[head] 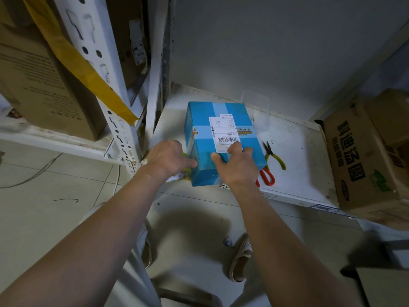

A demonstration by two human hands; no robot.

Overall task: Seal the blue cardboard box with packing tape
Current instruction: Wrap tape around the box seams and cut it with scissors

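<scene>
blue cardboard box (221,138) between both hands, right hand (234,165) gripping its top, left hand (167,157) pressing its side

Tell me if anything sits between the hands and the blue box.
Nothing visible does. The right hand already rests on the blue box at its near top edge, fingers curled over it. The left hand is against the box's left side, with something yellow-green partly hidden under it.
</scene>
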